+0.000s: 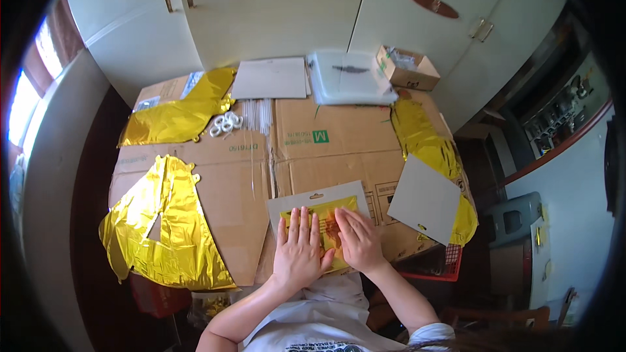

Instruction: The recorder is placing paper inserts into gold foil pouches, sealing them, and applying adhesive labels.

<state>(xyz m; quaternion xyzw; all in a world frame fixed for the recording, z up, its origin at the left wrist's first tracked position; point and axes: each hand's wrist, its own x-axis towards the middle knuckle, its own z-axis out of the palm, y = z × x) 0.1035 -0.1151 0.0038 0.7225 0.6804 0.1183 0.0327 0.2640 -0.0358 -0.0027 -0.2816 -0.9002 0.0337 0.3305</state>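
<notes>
A light grey card (pixel 278 205) with a hanging slot lies at the near edge of the cardboard-covered table. On it rests a folded piece of shiny gold foil (pixel 347 205), flattened to a rough rectangle. My left hand (pixel 300 252) lies palm down on the foil's left part, fingers stretched out. My right hand (pixel 360 242) touches its right part, fingers extended close together, the hand tipped a little on its side. Neither hand grips anything. Both hands cover much of the foil.
Large gold foil balloons (pixel 176 221) lie flat at left, with more at far left and right. Another grey card (pixel 425 199) overlaps the right foil. Along the back sit stacked cards (pixel 270 78), clear plastic bags (pixel 345 81), a small box (pixel 411 68), white rings (pixel 225 124) and white sticks (pixel 259 116).
</notes>
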